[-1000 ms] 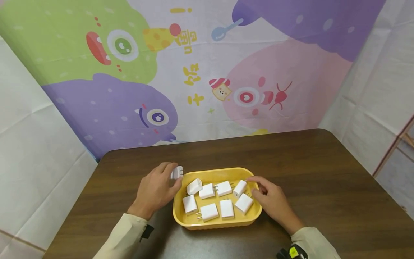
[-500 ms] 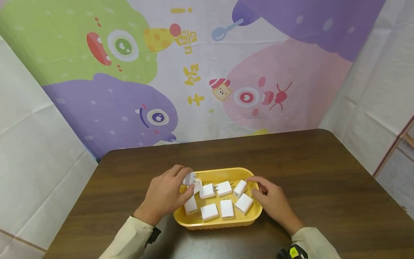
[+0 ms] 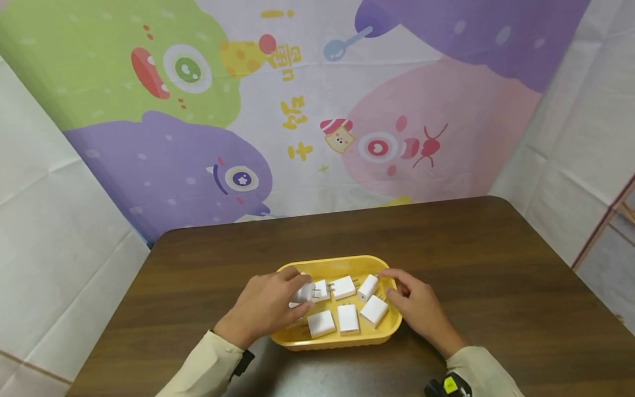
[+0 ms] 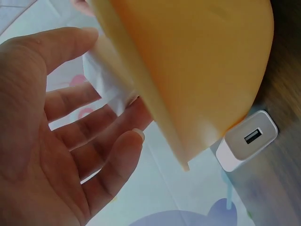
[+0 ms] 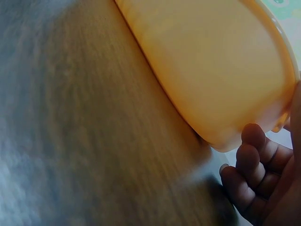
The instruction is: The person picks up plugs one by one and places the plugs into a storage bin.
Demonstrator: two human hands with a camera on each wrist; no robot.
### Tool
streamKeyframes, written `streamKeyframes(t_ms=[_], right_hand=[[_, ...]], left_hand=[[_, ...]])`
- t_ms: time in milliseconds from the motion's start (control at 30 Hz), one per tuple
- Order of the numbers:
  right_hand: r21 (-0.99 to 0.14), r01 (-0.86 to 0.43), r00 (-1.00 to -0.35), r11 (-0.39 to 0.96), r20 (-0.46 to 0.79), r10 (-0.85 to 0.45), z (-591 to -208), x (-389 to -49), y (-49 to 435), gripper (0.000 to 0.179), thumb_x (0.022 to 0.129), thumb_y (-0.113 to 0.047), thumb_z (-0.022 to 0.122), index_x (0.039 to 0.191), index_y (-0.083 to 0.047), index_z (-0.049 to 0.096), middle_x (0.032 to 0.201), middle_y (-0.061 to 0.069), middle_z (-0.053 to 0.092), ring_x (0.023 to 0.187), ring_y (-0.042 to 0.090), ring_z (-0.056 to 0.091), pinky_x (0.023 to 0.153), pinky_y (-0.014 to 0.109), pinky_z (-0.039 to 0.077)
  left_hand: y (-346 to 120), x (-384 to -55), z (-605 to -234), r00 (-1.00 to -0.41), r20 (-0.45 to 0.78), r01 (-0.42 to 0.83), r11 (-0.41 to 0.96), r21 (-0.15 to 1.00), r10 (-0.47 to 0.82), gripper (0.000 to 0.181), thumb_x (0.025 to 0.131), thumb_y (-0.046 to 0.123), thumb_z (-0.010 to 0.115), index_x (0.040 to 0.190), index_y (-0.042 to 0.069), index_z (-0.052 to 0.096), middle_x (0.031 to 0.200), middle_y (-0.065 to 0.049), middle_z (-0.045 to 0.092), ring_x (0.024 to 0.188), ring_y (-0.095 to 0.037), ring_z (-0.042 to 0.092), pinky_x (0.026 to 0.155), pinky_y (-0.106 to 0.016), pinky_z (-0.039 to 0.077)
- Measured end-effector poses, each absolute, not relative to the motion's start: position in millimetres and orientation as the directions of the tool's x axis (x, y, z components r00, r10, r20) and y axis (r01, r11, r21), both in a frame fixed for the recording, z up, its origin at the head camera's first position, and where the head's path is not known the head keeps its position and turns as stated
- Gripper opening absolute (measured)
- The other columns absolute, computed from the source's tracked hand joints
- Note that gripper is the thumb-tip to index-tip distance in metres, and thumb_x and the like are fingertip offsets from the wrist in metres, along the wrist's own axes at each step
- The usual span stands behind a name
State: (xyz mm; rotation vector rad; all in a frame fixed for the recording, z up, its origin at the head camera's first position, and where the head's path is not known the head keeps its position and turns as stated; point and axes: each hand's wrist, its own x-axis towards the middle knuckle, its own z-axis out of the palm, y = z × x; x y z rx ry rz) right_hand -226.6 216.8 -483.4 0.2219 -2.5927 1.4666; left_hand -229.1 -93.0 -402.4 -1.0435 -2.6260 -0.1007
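Observation:
A yellow plastic basket (image 3: 342, 345) stands on the brown table with several white USB chargers, such as one charger (image 3: 348, 318) near its front wall. My left hand (image 3: 268, 306) reaches over the basket's left end and pinches another white charger (image 3: 303, 293) between thumb and fingers, its prongs pointing right. That hand covers some chargers below it. In the left wrist view the held charger (image 4: 106, 80) is partly behind the basket wall. At the basket's right end, my right hand (image 3: 419, 306) holds the rim; its other fingers (image 5: 254, 165) curl outside the wall.
A loose white charger (image 4: 249, 139) with a USB port lies on the table beside the basket in the left wrist view. The wooden table (image 3: 471, 237) ends at a cartoon-printed cloth (image 3: 307, 182) behind, with white sheets (image 3: 570, 138) at the sides.
My left hand has carried its charger rightward and slightly down, from beside the basket's left rim to over the chargers inside. The right hand has stayed in place.

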Motion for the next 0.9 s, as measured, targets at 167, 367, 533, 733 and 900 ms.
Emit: streamKeyframes(t_ms=[167,367,533,733,900], right_hand=[[-0.834,-0.205,-0.977,0.512,0.206,-0.056,-484,-227,217,0.029,0.091,-0.010,0.069,0.118,-0.020,0.071,0.073,-0.001,0.045,0.064,0.014,0.045,0.056,0.025,0.035],[-0.841,-0.213,-0.975,0.497,0.214,-0.056,-486,-228,218,0.029,0.090,-0.010,0.069,0.117,-0.022,0.071,0.070,-0.001,0.045,0.058,0.013,0.043,0.052,0.024,0.034],[-0.842,-0.214,-0.975,0.494,0.214,-0.058,-486,-227,219,0.029,0.090,-0.010,0.069,0.117,-0.022,0.071,0.070,-0.001,0.045,0.059,0.013,0.044,0.052,0.024,0.034],[-0.843,-0.222,-0.973,0.489,0.223,-0.058,-486,-227,219,0.029,0.090,-0.010,0.069,0.117,-0.021,0.071,0.071,-0.001,0.046,0.060,0.013,0.045,0.053,0.024,0.035],[-0.846,-0.214,-0.975,0.489,0.214,-0.056,-486,-227,218,0.029,0.090,-0.011,0.069,0.117,-0.021,0.071,0.072,-0.001,0.046,0.061,0.014,0.044,0.053,0.025,0.035]], left_hand=[[-92,-230,-404,-0.653,0.362,0.698,0.714,-0.055,0.666,0.032,0.086,0.039,0.076,0.109,0.016,0.072,0.094,0.002,0.067,0.066,-0.011,0.061,0.050,-0.031,0.048],[-95,-231,-404,-0.647,0.393,0.696,0.716,-0.045,0.654,0.023,0.089,0.032,0.074,0.105,0.016,0.074,0.090,0.004,0.069,0.066,-0.010,0.063,0.050,-0.031,0.048],[-100,-231,-402,-0.684,0.391,0.665,0.747,-0.013,0.615,0.022,0.089,0.031,0.074,0.105,0.015,0.075,0.087,0.004,0.068,0.070,-0.008,0.064,0.054,-0.031,0.051],[-109,-233,-403,-0.707,0.427,0.620,0.784,-0.008,0.564,0.022,0.089,0.029,0.073,0.106,0.015,0.075,0.088,0.004,0.067,0.068,-0.009,0.060,0.053,-0.029,0.049],[-121,-236,-405,-0.711,0.493,0.587,0.809,0.025,0.501,0.019,0.089,0.024,0.071,0.104,0.014,0.074,0.089,0.004,0.066,0.065,-0.009,0.056,0.051,-0.029,0.047]])
